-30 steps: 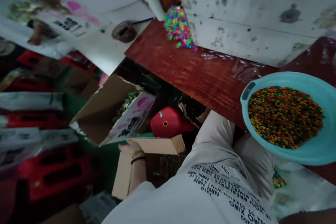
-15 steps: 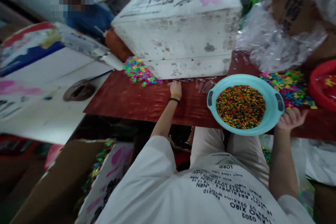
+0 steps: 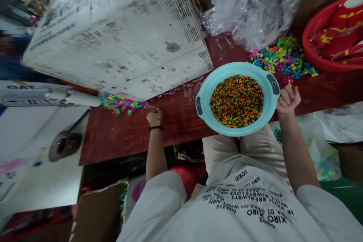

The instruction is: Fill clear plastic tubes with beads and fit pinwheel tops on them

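Basin point(image 3: 238, 69) of beads point(image 3: 236, 102) at the bench edge, right hand point(image 3: 288, 100) at the rim

Light-blue basin: round, smooth-walled, with two dark grey grip inserts set into opposite sides of the rim. It sits on the bench point(image 3: 176, 121), its near rim reaching the front edge in this view. Contents: a broad bed of small, rounded beads in mixed orange, yellow, red and green.

Right hand: fingers curled, just beside the right-hand insert; whether they grip the rim cannot be told. Left hand point(image 3: 154, 115): well apart from the basin, low over the red-brown, glossy bench top; fingers partly bent, their hold not discernible.

Beyond the basin: wheel-shaped plastic pieces point(image 3: 283, 58) in a loose heap; a red tub point(image 3: 308, 47), round-rimmed, beside them; crumpled, transparent plastic film point(image 3: 252, 11) behind. Beyond the left hand: a white carton point(image 3: 136, 45), box-shaped, printed and stained, with small bright pieces point(image 3: 120, 103) heaped along its base.
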Tool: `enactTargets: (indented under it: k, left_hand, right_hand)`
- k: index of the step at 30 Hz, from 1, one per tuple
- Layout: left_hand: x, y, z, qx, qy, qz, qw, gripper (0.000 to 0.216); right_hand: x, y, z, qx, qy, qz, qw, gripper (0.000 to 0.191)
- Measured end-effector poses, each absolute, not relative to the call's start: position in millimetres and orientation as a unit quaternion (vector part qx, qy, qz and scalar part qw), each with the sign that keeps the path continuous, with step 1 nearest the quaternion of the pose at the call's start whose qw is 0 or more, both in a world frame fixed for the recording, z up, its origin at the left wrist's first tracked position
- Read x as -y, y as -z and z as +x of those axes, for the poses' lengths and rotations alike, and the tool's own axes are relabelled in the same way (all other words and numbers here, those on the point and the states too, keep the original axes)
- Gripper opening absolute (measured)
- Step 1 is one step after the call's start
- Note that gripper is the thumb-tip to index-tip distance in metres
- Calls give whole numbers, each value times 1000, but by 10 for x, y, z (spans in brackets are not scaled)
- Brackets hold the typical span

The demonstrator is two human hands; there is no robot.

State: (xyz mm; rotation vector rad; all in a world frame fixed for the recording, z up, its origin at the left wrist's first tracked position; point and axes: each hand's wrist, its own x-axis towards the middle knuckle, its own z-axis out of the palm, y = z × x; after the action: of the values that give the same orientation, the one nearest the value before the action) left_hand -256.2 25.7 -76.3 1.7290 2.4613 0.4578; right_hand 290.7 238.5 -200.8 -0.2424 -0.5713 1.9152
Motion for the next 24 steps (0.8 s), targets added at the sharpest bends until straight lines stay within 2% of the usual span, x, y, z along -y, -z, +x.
enactTargets:
  k: [3,8,11,13,15,17,20,24]
  left_hand:
    - [-169,628,-2498,-794,-167,584,23,46]
    - [-558,378,-1681,-693,-217,688,0,37]
    - [-1038,388,-1006,-534,-76,839,71,28]
    - [-1291,455,-690,-512,36,855,68,28]
    - [-1390,492,-569,-529,80,843,48,30]
    - [-1289,452,-635,-571,27,821,18,28]
    - [-814,301,-886,-653,-142,742,-57,32]
    - [-151,212,-1044,-695,-252,665,-104,29]
  right_hand:
    - [-2466,2168,2930,204,-834,-35,512,63]
    - [-2595,2254,2946,168,-846,-55,503,59]
    - [-2588,2131,2912,198,-824,-121,517,60]
    - [-2535,1974,2876,231,-794,-196,527,63]
    - [-2460,1794,2838,261,-761,-255,537,66]
    - [-2389,1637,2805,255,-737,-298,551,61]
    - [-2338,1492,2749,128,-710,-374,583,50]
    - [-2354,1375,2663,-27,-685,-383,620,59]
